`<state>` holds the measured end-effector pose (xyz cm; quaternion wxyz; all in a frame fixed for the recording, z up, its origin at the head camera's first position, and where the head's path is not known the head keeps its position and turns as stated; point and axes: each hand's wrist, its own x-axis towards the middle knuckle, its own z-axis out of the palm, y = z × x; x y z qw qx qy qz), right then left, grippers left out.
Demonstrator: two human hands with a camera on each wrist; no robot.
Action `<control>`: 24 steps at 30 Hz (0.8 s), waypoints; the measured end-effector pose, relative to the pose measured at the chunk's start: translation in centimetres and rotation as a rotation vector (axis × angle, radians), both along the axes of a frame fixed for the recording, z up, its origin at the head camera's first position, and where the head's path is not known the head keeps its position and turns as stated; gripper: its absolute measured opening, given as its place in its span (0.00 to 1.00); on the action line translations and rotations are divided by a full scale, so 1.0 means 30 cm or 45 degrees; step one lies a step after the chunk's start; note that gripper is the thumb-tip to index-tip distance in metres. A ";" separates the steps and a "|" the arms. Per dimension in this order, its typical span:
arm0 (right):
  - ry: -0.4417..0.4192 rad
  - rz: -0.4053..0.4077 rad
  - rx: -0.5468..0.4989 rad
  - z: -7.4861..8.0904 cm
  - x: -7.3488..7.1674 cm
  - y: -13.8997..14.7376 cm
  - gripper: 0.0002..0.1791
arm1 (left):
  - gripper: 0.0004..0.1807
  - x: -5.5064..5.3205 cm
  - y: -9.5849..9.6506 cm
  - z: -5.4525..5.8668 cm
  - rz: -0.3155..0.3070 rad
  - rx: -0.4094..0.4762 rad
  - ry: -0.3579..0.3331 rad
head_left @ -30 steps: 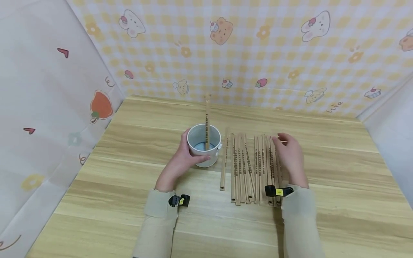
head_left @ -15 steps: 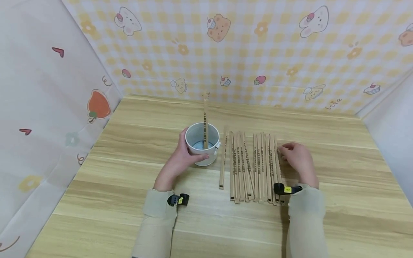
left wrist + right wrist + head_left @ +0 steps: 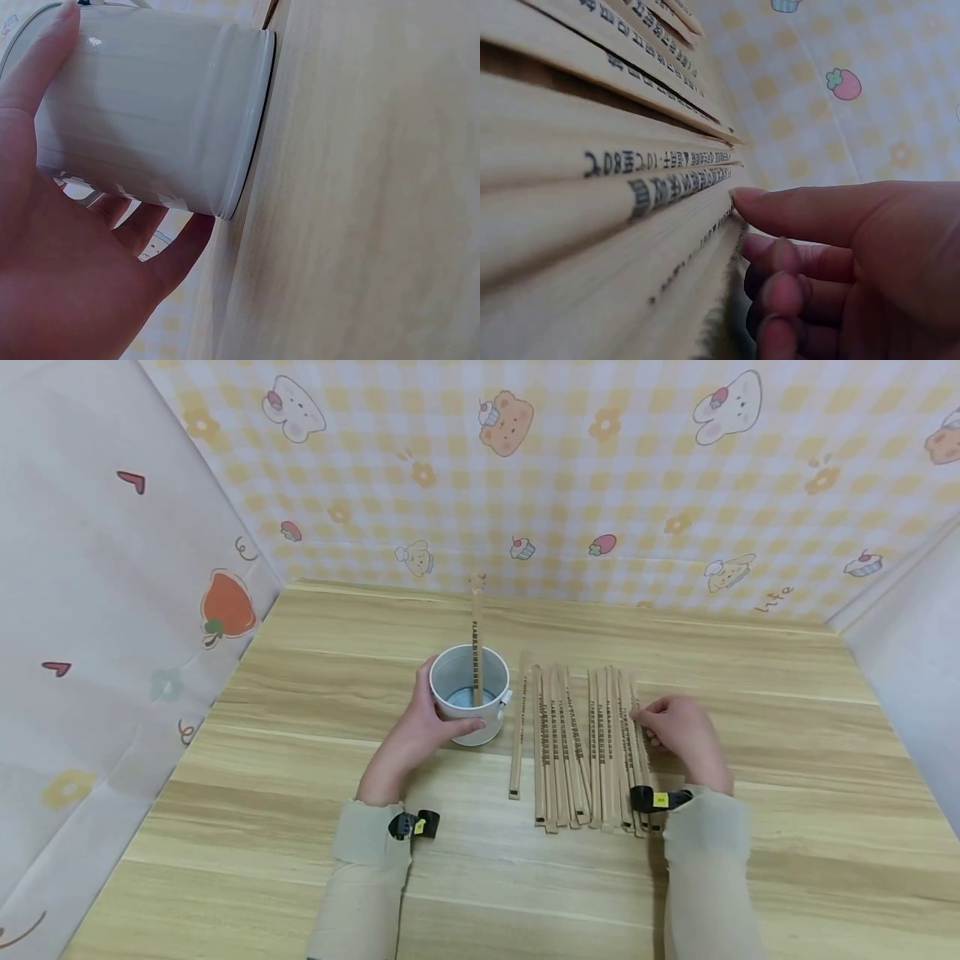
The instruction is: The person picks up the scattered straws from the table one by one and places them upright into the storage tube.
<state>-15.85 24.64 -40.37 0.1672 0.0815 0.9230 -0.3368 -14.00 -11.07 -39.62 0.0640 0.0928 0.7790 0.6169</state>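
Note:
My left hand [image 3: 422, 725] grips a small white bucket [image 3: 491, 720], thumb across its front and fingers round the far side. The left wrist view shows the bucket [image 3: 150, 105] with its base at the wooden table. One paper-wrapped straw [image 3: 476, 643] stands upright inside, leaning on the rim. To the right lies a row of wrapped straws [image 3: 555, 752] with printed lettering. At that row's right end, my right hand [image 3: 681, 728] pinches a wrapped straw [image 3: 709, 206] by its edge, near its far end. The other fingers [image 3: 784, 289] are curled below the thumb.
A single wrapped straw [image 3: 517, 735] lies apart between bucket and row. Behind the wooden table [image 3: 480, 877] rises a yellow checked backdrop [image 3: 570, 485]. A white printed sheet [image 3: 112, 610] covers the left side, and a pale wall [image 3: 907, 635] stands at right.
My right hand first moved right to the row's outer edge, then a little left onto the end straws, which lie closer together. My left hand keeps its hold on the bucket.

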 end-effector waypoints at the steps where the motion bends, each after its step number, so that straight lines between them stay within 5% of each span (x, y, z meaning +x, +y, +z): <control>1: 0.003 0.001 0.012 0.001 0.000 -0.004 0.22 | 0.55 0.005 0.002 0.012 -0.003 0.005 -0.004; 3: 0.015 0.011 0.041 0.003 -0.001 -0.010 0.22 | 0.55 0.016 0.006 0.041 -0.013 0.015 -0.015; 13: -0.027 0.032 0.017 0.005 -0.004 -0.010 0.23 | 0.55 0.024 0.005 0.043 0.012 -0.012 -0.026; 24: 0.068 -0.041 0.023 0.021 0.006 0.012 0.23 | 0.55 0.024 0.003 0.038 0.006 -0.023 -0.017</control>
